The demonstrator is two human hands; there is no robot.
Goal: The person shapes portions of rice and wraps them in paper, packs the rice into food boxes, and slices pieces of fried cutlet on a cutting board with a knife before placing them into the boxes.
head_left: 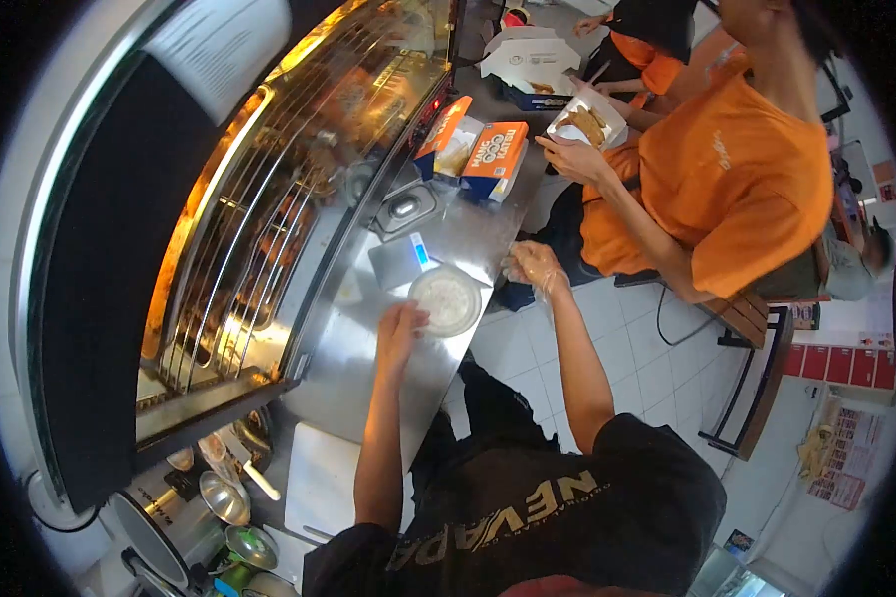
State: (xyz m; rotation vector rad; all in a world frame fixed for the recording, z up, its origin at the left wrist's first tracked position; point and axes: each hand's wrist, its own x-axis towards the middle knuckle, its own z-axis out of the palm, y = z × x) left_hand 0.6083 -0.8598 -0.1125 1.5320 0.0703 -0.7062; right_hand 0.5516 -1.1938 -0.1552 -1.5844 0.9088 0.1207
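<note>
A round, see-through bowl with white contents (pixel 446 300) stands near the edge of the steel counter. My left hand (pixel 398 333) is at its near-left rim, the thumb and fingers closed on the edge. Behind the bowl lies a small scale with a lit blue display (pixel 420 251); whether the bowl rests on it I cannot tell. My right hand (pixel 535 267) wears a clear plastic glove and hovers just past the counter's edge, right of the bowl. Its fingers are curled together, and what they hold, if anything, is hidden.
A lit glass display cabinet (pixel 269 229) lines the left. Orange boxes (pixel 495 149) and a metal container (pixel 405 209) stand farther along the counter. A white cutting board (pixel 324 473) lies nearer. A co-worker in an orange shirt (pixel 717 189) holds a food box (pixel 587 124).
</note>
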